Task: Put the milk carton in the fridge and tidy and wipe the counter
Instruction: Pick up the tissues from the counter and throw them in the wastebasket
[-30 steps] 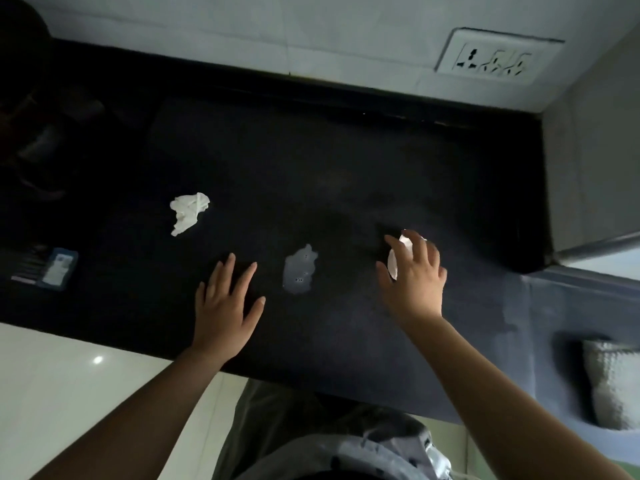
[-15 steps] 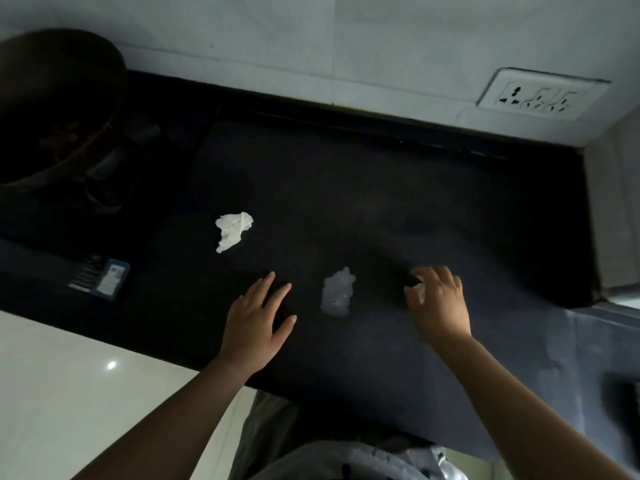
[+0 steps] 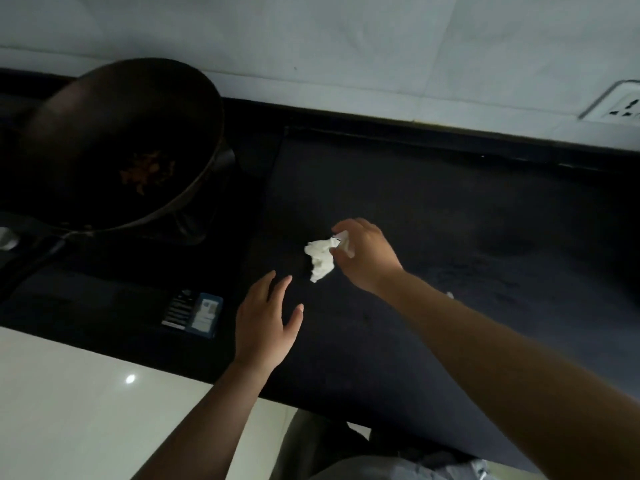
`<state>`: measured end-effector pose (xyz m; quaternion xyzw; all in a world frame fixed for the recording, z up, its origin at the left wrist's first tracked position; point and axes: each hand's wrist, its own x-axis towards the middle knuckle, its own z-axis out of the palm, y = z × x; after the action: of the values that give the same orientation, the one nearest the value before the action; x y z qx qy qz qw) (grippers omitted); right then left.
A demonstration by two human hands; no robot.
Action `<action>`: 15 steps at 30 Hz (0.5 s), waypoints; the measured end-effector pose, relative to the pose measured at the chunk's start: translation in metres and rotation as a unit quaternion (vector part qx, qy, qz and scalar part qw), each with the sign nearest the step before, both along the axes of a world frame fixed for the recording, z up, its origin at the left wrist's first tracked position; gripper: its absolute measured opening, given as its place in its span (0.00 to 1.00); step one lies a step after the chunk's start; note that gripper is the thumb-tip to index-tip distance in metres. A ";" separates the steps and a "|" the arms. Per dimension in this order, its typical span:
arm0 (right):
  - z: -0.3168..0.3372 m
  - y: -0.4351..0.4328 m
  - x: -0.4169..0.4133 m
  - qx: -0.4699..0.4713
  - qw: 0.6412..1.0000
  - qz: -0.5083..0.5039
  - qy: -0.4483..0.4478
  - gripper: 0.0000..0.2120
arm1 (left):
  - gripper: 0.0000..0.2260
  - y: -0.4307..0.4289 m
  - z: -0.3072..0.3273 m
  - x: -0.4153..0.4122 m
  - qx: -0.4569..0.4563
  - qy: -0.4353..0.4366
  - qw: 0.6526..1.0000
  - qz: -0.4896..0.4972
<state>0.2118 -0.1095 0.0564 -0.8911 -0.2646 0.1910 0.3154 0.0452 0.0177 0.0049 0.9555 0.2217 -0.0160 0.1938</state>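
Mid-tidy: right hand point(image 3: 367, 258) is pinching a scrap point(image 3: 346, 244) by the tissue point(image 3: 320, 262), left hand point(image 3: 265, 323) is hovering open; wiping's probably pending.

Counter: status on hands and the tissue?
Left hand open over counter. Right hand pinches white scrap, fingers at crumpled tissue. Wok, small box off left, clear.

- You see a black worktop point(image 3: 433, 209).
- You see a white crumpled tissue point(image 3: 320, 259).
- You see a dark pan point(image 3: 114, 143) with orange bits.
- You see a blue-and-black box point(image 3: 194, 313).
- You see a pale grey tiled wall point(image 3: 311, 46).
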 end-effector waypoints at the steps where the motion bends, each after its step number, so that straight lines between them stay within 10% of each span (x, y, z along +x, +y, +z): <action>1: -0.003 0.014 0.000 -0.004 1.000 0.009 -0.001 0.18 | 0.25 0.007 -0.003 0.002 0.002 0.008 1.000 -0.007; 15: -0.050 0.031 -0.020 -0.130 0.985 0.092 -0.067 0.32 | 0.24 0.026 -0.036 -0.015 0.009 0.013 0.998 -0.055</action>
<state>0.1917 -0.0786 0.0062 -0.9072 -0.3390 0.1915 0.1594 0.0305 0.0442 -0.0315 0.9677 0.1711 -0.0370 0.1815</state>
